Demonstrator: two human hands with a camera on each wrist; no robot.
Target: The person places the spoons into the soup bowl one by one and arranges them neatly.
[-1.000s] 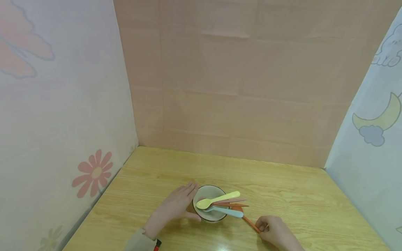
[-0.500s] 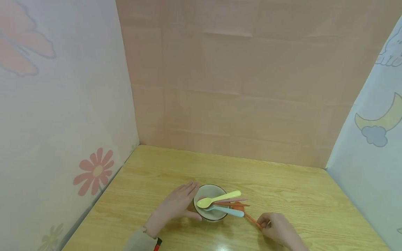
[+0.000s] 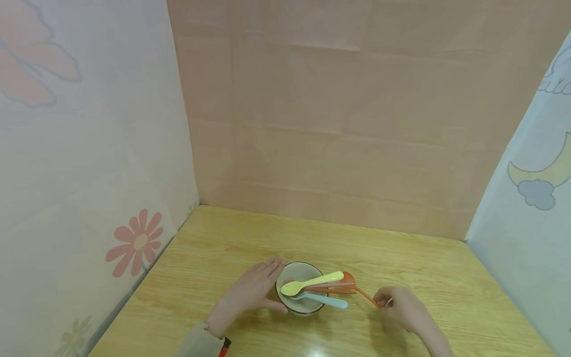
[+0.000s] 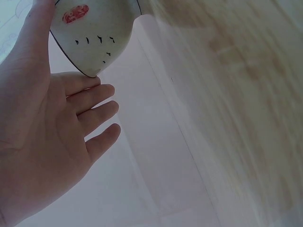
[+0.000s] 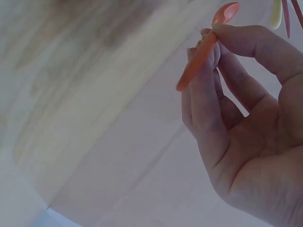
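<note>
A round bowl [image 3: 300,270] with a dark rim stands on the table, and the left wrist view shows small black and red marks on its outside [image 4: 97,33]. My left hand [image 3: 253,289] lies along the bowl's left side, fingers straight and thumb apart, touching it. In the bowl rest a yellow spoon [image 3: 318,280], a light blue spoon [image 3: 324,299] and thin pink and dark orange handles sticking out to the right. My right hand [image 3: 403,306] pinches the handle of an orange spoon [image 5: 199,61] between thumb and fingers; its round end is raised just right of the bowl.
The wooden table [image 3: 250,233] reaches back to a tan cloth wall [image 3: 334,124]. Printed white panels stand on the left [image 3: 102,124] and right [image 3: 531,248]. A red and black item [image 3: 224,348] shows by the left sleeve.
My right hand has lifted the orange spoon and moved up and slightly right, so its round end sits higher beside the other handles. My left hand and the bowl stay put.
</note>
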